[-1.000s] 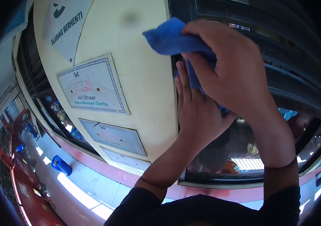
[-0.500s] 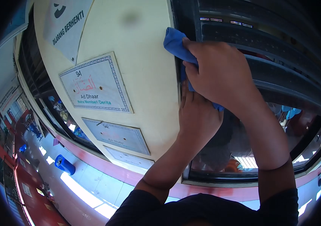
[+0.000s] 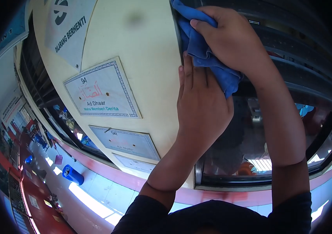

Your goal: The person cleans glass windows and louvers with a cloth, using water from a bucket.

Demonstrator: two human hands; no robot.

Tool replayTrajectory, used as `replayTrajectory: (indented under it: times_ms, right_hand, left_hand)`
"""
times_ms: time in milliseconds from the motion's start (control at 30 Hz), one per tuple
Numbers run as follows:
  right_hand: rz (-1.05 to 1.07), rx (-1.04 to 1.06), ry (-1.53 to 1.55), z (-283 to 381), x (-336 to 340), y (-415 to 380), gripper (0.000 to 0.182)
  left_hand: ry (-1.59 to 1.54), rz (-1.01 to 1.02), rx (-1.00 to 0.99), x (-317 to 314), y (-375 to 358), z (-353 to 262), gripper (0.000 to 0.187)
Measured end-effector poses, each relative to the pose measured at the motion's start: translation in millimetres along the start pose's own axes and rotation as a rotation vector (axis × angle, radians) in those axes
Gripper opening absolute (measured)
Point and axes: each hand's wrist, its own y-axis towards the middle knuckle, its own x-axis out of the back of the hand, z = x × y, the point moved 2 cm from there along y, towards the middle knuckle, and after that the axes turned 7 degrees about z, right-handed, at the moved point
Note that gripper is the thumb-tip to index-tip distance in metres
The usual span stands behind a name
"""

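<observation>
My right hand (image 3: 234, 41) grips a blue cloth (image 3: 207, 58) and presses it against the dark window frame (image 3: 178, 43) near the top of the view. The cloth hangs down below the fingers. My left hand (image 3: 201, 105) lies flat, fingers together and pointing up, on the frame's edge just below the cloth, where the cream wall (image 3: 146, 58) meets the glass (image 3: 248, 144).
Framed signs hang on the cream wall: one reading "Ad Dhaar" (image 3: 101, 91), two smaller ones (image 3: 125, 142) below, and a banner (image 3: 70, 25) above. Louvre slats (image 3: 302, 66) fill the window's upper right. A blue bin (image 3: 72, 174) stands on the tiled floor to the left.
My right hand has moved the cloth upward along the frame. My left hand stays pressed flat below it, now more exposed.
</observation>
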Motion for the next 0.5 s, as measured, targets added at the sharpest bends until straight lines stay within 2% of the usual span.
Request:
replayTrajectory:
  times_ms: [67,133,233,333,433,500]
  right_hand:
    - [0.035,0.056,-0.089,-7,-14,-2,0.023]
    - [0.124,0.005,-0.190,-3,-17,-11,0.024]
    - [0.261,-0.031,-0.283,6,-15,-25,0.023]
    - [0.408,-0.050,-0.347,9,-17,-38,0.023]
    - [0.581,-0.092,-0.367,9,-20,-53,0.022]
    - [0.699,-0.120,-0.373,8,-19,-61,0.022]
  left_hand:
    - [0.059,0.049,-0.006,-7,-3,-1,0.052]
    - [0.044,0.082,-0.004,-15,-11,0,0.050]
    - [0.074,0.002,-0.046,-24,-25,1,0.045]
    - [0.101,0.032,-0.052,-30,-44,-1,0.041]
    - [0.030,0.204,-0.015,-31,-65,-8,0.038]
    - [-0.029,0.188,-0.056,-36,-76,-6,0.039]
